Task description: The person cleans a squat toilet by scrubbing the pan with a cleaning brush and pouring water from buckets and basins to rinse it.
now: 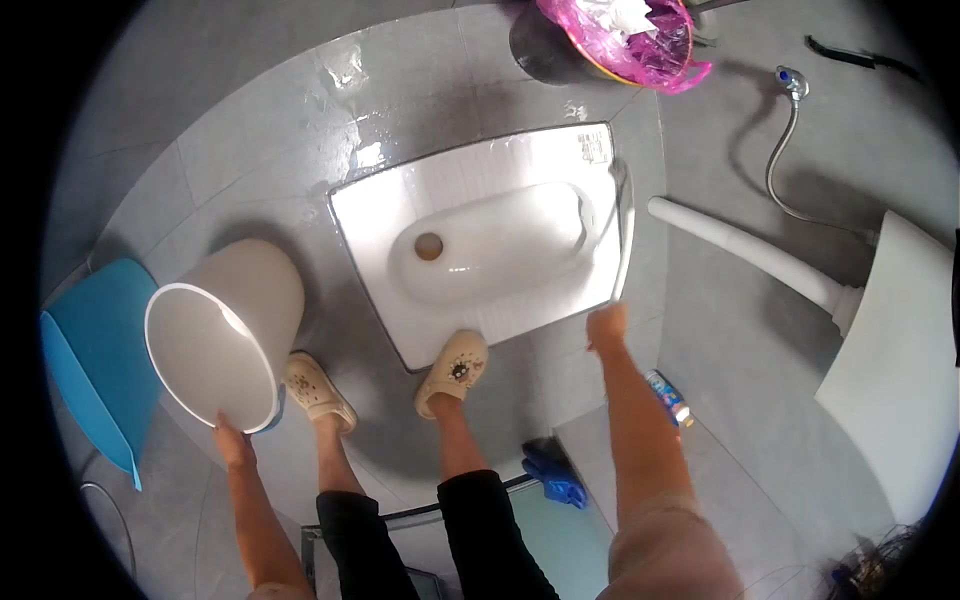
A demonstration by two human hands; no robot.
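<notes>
My left hand (pixel 234 442) grips the near rim of a beige bucket (pixel 262 290), which tilts with its opening toward me; the inside looks pale. My right hand (pixel 607 328) is closed round the end of a white stick-like handle (pixel 626 240) that runs up along the right edge of the squat toilet (pixel 500 240). The handle's far end lies by the toilet's upper right corner, and its head cannot be made out. The toilet's white surface looks wet, with a brownish drain hole at its left part.
A blue dustpan-like item (pixel 105 350) lies left of the bucket. A bin (pixel 560 50) with a pink bag stands at the top. To the right are a white pipe (pixel 750 250), a hose (pixel 775 165), a basin (pixel 895 370) and a bottle (pixel 668 397). Blue gloves (pixel 555 475) lie below.
</notes>
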